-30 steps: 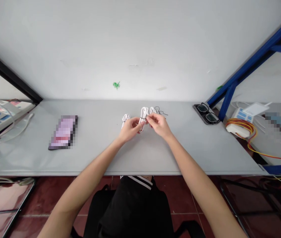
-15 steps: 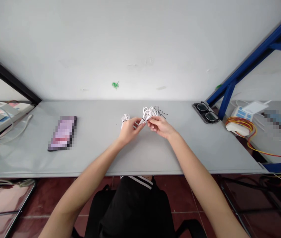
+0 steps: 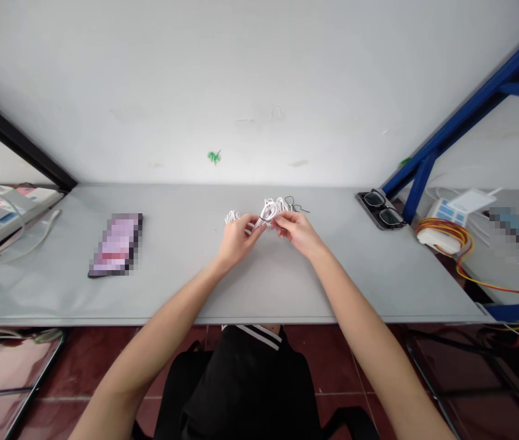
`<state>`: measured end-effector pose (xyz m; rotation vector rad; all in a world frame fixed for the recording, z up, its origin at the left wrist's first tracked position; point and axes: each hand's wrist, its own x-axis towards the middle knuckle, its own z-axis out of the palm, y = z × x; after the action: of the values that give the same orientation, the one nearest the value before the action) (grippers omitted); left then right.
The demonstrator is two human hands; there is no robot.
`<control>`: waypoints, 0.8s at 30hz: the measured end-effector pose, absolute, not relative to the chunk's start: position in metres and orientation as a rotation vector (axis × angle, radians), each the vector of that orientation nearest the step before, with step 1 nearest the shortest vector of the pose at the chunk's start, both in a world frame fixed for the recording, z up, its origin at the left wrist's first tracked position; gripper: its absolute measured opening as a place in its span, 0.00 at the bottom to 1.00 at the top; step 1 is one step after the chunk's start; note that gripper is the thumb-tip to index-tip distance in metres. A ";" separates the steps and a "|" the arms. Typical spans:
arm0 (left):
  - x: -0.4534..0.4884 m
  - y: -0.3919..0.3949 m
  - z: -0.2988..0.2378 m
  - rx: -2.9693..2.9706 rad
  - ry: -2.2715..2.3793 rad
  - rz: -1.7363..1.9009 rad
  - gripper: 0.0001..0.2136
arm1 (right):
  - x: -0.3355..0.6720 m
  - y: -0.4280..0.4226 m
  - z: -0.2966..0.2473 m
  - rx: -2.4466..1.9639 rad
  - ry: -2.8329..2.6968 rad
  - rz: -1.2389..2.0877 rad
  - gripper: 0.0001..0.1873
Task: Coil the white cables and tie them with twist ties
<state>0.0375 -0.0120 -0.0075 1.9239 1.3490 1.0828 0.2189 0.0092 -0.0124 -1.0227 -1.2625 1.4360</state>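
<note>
My left hand (image 3: 239,239) and my right hand (image 3: 296,232) meet over the middle of a grey table (image 3: 186,287). Between their fingertips is a coiled white cable (image 3: 268,212) with a thin black band around it, and both hands grip it. A second white cable coil (image 3: 232,217) lies just beyond my left hand. Past my right fingers are further white loops (image 3: 282,203) and a thin black wire (image 3: 298,205). Part of the held coil is hidden by my fingers.
A pixelated phone (image 3: 116,244) lies on the table at left, and black glasses (image 3: 381,209) lie at right. Beyond the right table edge are a white power adapter (image 3: 442,237) and orange-yellow wires (image 3: 461,256). A blue metal frame (image 3: 465,119) rises at right.
The held white coil has tilted from nearly upright to a slanted position, with its loop turned toward my right hand. Both hands have shifted slightly with it.
</note>
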 end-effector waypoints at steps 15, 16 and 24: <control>0.034 -0.012 -0.002 2.106 1.414 0.929 0.15 | 0.211 -0.005 -0.006 -1.050 -1.751 0.645 0.07; 0.033 -0.011 -0.004 2.181 1.402 0.896 0.15 | 0.210 -0.006 -0.005 -1.050 -1.745 0.592 0.07; 0.030 -0.010 -0.006 2.339 1.434 0.677 0.12 | 0.227 0.018 -0.018 -1.206 -1.303 0.482 0.16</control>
<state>0.0303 -0.0103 -0.0063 2.3394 1.4339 0.6770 0.2267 0.0175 -0.0175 -1.2055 -1.3030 0.4819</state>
